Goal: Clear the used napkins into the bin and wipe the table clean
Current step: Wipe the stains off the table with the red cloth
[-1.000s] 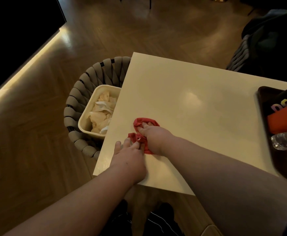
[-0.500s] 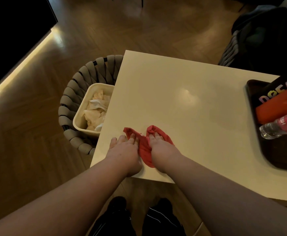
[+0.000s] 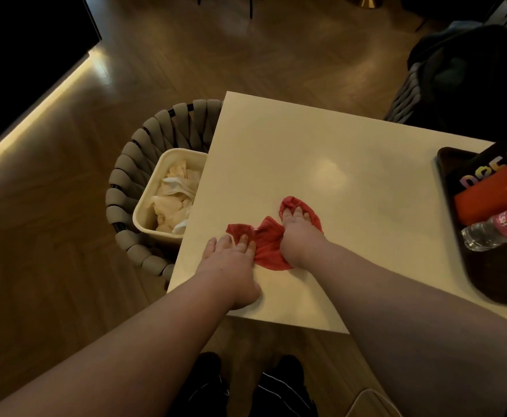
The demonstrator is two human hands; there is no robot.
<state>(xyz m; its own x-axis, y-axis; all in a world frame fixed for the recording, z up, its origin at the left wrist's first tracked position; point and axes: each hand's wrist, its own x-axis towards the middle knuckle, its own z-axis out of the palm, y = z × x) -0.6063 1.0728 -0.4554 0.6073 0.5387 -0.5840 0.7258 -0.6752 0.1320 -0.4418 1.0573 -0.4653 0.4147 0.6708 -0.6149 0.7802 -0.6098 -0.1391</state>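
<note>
A red cloth (image 3: pixel 269 245) lies spread on the cream table (image 3: pixel 321 152) near its front left corner. My left hand (image 3: pixel 231 266) presses flat on the cloth's left end, fingers apart. My right hand (image 3: pixel 299 236) presses on its right end, with red fabric bunched around the fingertips. A cream bin (image 3: pixel 153 206) holding crumpled napkins (image 3: pixel 174 200) stands on a woven chair just left of the table's edge.
The woven chair (image 3: pixel 132 164) sits tucked against the table's left side. A dark tray (image 3: pixel 493 266) at the table's right edge carries a water bottle (image 3: pixel 496 230), an orange item (image 3: pixel 493 197) and a dark printed pack. Another chair with dark clothing (image 3: pixel 469 73) stands at far right.
The bunched cloth has been drawn out sideways. My right hand slid rightward along the table while my left hand held the other end down.
</note>
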